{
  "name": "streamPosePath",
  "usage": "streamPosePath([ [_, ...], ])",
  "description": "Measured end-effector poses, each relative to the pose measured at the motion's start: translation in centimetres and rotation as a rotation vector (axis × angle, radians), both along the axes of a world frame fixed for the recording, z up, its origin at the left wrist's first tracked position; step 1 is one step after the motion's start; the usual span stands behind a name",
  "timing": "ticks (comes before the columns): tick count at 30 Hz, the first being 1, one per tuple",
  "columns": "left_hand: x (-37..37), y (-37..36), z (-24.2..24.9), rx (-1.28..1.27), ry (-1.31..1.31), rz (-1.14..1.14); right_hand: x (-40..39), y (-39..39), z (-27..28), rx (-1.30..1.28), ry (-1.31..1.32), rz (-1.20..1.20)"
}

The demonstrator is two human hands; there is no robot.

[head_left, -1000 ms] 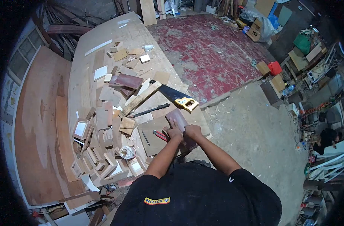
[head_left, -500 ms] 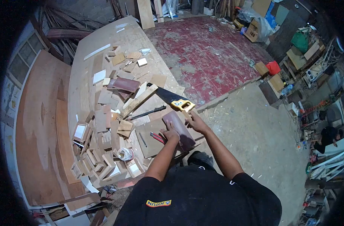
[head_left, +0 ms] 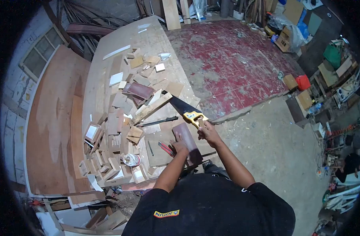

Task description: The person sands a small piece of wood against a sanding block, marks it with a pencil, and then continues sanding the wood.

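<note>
A maroon-brown board [head_left: 190,145] lies lengthwise near the bench's front corner. My left hand [head_left: 180,147] rests on its left side, fingers stretched over the surface. Just right of the board, my right hand [head_left: 210,135] is closed around a small wooden piece [head_left: 201,122], whose end sticks up past the fingers. Directly beyond it lies a handsaw [head_left: 184,107] with a black blade and yellow handle. Red-handled pliers or a similar tool [head_left: 165,148] lie beside my left hand, with a dark pencil-like stick [head_left: 150,148] further left.
Wood offcuts and small wooden frames crowd the workbench [head_left: 105,78]. A white tub [head_left: 131,159], a long light batten [head_left: 152,109] and a black bar [head_left: 158,121] lie left of the board. Red tiled floor [head_left: 227,63] lies beyond; a person [head_left: 350,167] is at far right.
The view has shifted, moving the scene slightly rightward. My right hand has drawn a little away from the board, still holding the small wooden piece. My left hand stays on the board.
</note>
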State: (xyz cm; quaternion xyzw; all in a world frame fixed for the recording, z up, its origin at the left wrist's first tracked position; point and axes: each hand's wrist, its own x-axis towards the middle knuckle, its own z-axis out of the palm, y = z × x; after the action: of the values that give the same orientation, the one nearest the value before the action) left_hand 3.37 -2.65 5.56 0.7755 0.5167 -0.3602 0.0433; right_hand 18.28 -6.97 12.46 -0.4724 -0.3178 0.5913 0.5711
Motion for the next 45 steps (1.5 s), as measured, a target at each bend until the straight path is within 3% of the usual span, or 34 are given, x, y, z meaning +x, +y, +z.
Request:
streamPosePath([
  [2,1.0,-0.5,4.3,-0.147,0.299,-0.189,0.8,0.4,-0.2,-0.045,0.05,0.026],
  [3,-0.3,-0.4,-2.9,-0.141,0.305,-0.177,1.1,0.5,-0.1,-0.067,0.069,0.026],
  [4,-0.4,0.2,-9.6,0.035,0.233,-0.16,1.4,0.7,0.0,-0.062,0.075,0.036],
  [5,-1.9,2.3,-15.3,0.21,0.162,-0.143,1.7,1.0,0.1,-0.074,0.059,0.05],
  [6,-2.1,2.7,-19.5,0.213,0.17,-0.133,2.0,1.2,0.1,-0.087,0.043,0.065],
  [8,-2.1,2.9,-24.4,0.75,1.156,-0.436,2.2,1.7,-0.2,-0.085,0.071,0.104],
  [9,-2.2,2.7,-23.7,0.741,1.164,-0.424,2.3,2.0,-0.3,-0.084,0.091,0.135],
  [11,-2.2,1.8,-20.4,0.795,0.915,-0.277,2.2,2.6,-0.8,-0.084,0.085,0.169],
  [15,-2.1,0.8,-15.5,0.759,0.772,-0.297,2.0,3.4,-1.6,-0.093,0.071,0.241],
  [17,-0.9,0.3,-9.4,0.304,0.15,-0.081,1.8,3.6,-1.8,-0.122,0.086,0.275],
  [18,-1.1,0.5,-11.0,0.295,0.151,-0.056,1.8,3.6,-1.9,-0.146,0.102,0.284],
  [20,-1.2,0.6,-10.8,0.673,0.579,-0.175,1.8,3.7,-2.5,-0.164,0.147,0.316],
  [21,-1.2,0.3,-10.7,0.378,-0.04,0.034,1.9,3.8,-2.8,-0.205,0.257,0.326],
  [23,-0.5,0.7,-6.6,0.249,-0.093,0.158,2.1,3.8,-3.9,-0.277,0.413,0.33],
  [25,-0.1,0.4,-5.6,0.117,-0.147,0.279,2.5,3.7,-4.0,-0.314,0.381,0.334],
  [28,-0.4,0.3,-5.4,0.164,0.009,0.156,3.1,3.7,-4.5,-0.351,0.342,0.303],
  [30,-0.4,0.5,-5.8,0.178,-0.101,0.223,3.6,3.7,-5.5,-0.303,0.231,0.251],
  [34,-0.8,0.4,-5.6,0.203,-0.116,0.172,5.0,3.8,-5.5,-0.318,0.277,0.282],
  [37,-1.1,0.9,-4.7,0.079,-0.151,0.158,5.5,4.2,-5.8,-0.287,0.275,0.302],
  [39,-1.5,1.1,-4.7,0.087,-0.32,0.182,5.7,4.4,-6.2,-0.265,0.273,0.319],
  [41,-0.5,1.2,-0.1,0.008,-0.386,0.255,5.5,4.2,-6.1,-0.25,0.266,0.345],
  [43,-0.3,1.3,0.7,-0.068,-0.459,0.337,5.4,4.1,-5.1,-0.263,0.102,0.331],
  [45,-1.3,1.4,-2.2,0.126,-1.037,0.404,5.2,4.2,-5.3,-0.246,0.064,0.354],
])
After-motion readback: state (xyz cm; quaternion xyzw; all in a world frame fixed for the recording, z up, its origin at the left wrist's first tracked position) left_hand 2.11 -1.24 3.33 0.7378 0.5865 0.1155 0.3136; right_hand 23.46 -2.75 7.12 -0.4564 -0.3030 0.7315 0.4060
